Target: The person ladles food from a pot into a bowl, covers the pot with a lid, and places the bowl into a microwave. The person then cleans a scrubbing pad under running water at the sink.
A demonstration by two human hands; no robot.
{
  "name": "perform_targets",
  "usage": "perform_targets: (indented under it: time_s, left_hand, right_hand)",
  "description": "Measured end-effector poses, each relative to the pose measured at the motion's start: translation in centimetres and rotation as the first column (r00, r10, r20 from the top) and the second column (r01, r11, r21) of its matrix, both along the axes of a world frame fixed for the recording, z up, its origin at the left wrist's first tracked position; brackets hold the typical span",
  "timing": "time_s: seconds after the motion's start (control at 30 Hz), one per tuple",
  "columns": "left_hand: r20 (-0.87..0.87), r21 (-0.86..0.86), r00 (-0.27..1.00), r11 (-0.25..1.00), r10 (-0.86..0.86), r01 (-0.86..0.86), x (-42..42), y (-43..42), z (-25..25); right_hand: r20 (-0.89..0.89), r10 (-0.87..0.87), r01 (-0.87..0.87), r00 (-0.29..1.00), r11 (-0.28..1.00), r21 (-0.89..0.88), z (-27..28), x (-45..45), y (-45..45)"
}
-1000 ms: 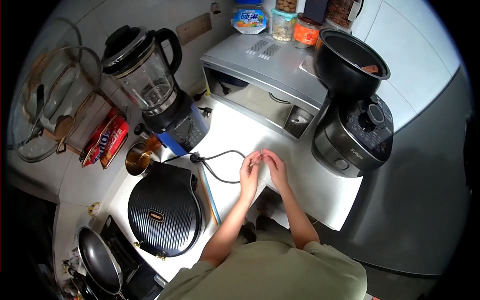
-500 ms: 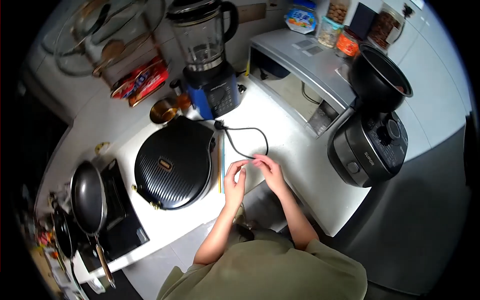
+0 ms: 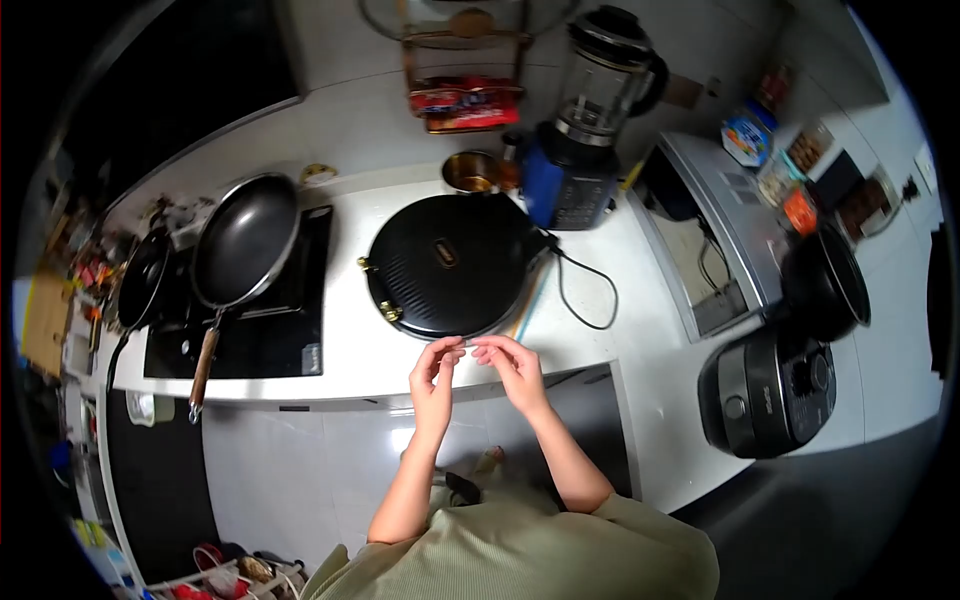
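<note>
My left hand [image 3: 433,380] and my right hand [image 3: 514,372] are held up just in front of the counter's front edge. Their curved fingertips nearly meet, with thumbs apart from the fingers, and I see nothing held in either. Just beyond them lies a round black electric griddle [image 3: 440,285], its ribbed lid down and gold-coloured fittings on its left front rim. From its right side a black power cord [image 3: 565,290] loops over the white counter [image 3: 590,345]. Thin coloured strips partly show beside the griddle, too unclear to name.
A wok [image 3: 245,240] with a wooden handle and a smaller pan [image 3: 143,280] are at the black cooktop [image 3: 265,350] on the left. Behind stand a metal bowl [image 3: 470,175] and a blue blender [image 3: 585,180]. At right are a grey shelf [image 3: 715,210] and an electric cooker [image 3: 765,400].
My view has swung left, so the griddle is now straight ahead and more of the cooktop shows. My hands stay close together, now before the griddle's front edge instead of near the cord.
</note>
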State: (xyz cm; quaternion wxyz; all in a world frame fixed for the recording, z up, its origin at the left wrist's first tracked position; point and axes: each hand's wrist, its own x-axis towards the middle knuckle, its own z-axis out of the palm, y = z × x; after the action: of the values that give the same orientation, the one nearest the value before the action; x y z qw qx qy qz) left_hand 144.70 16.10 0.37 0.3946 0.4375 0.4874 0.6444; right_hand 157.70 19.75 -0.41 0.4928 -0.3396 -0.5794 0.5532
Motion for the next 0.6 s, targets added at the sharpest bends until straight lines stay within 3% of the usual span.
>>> perform_targets:
  time_s: [0.4,0.5,0.6]
  left_hand:
    - [-0.080,0.064,0.964,0.967,0.253,-0.248,-20.6,-12.0,5.5]
    - [-0.126,0.079,0.949,0.957,0.287,-0.279,-27.2,-16.3,5.3]
    - [-0.113,0.102,0.925,0.930,0.363,-0.352,-33.7,-20.7,5.6]
  right_hand:
    - [-0.071,0.453,-0.451,0.889,0.892,0.043,1.9,-23.0,-8.3]
    - [-0.113,0.546,-0.555,0.830,0.830,-0.064,0.1,-30.2,-11.9]
    - [-0.065,0.634,-0.634,0.771,0.773,0.025,0.5,-36.8,-15.7]
